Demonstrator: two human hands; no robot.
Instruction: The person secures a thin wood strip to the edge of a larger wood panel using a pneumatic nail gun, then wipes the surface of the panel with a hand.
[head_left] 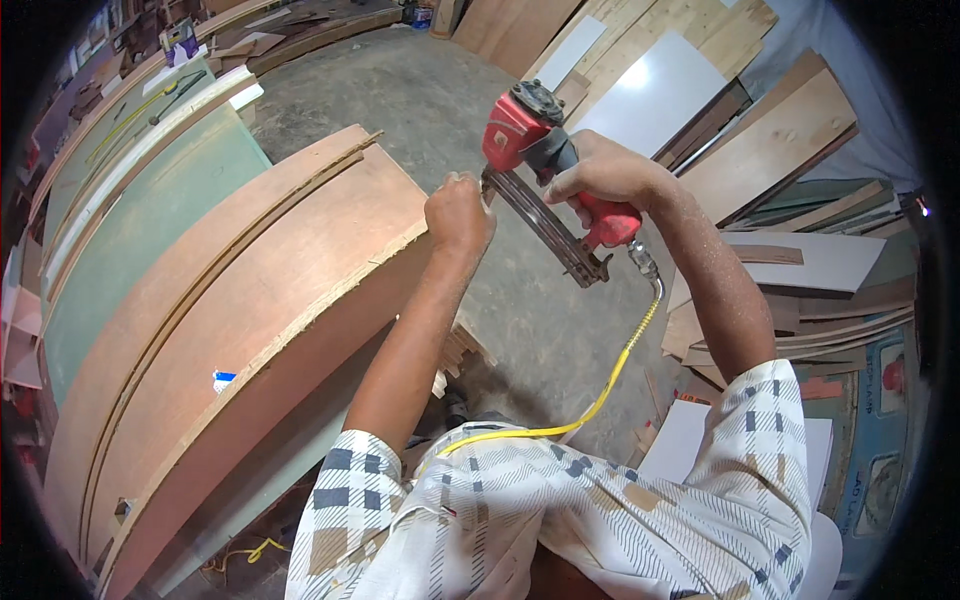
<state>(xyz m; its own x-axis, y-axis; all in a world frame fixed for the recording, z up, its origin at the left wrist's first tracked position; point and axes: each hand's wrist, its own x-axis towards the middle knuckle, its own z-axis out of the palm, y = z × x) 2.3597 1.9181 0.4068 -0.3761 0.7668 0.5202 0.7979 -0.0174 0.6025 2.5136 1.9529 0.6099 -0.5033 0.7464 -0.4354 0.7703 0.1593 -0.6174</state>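
A red and black pneumatic nail gun [520, 125] is gripped in my right hand [595, 175]; its long metal magazine slants down to the right, and a yellow air hose [626, 355] runs from its handle toward my body. My left hand [458, 210] is closed beside the gun's nose, at the far end of a curved pink plywood panel [240, 300] with a rough pale edge. What its fingers grip is hidden. A narrow wooden strip [250, 225] runs along the panel's top, and a small blue-and-white item [225, 380] lies on it.
Green-topped curved boards [120, 235] with hand tools lie at the left. Stacked plywood and white sheets [640, 90] lean at the back right, with more offcuts and curved strips [820, 310] on the right. Grey concrete floor [370, 80] shows between them.
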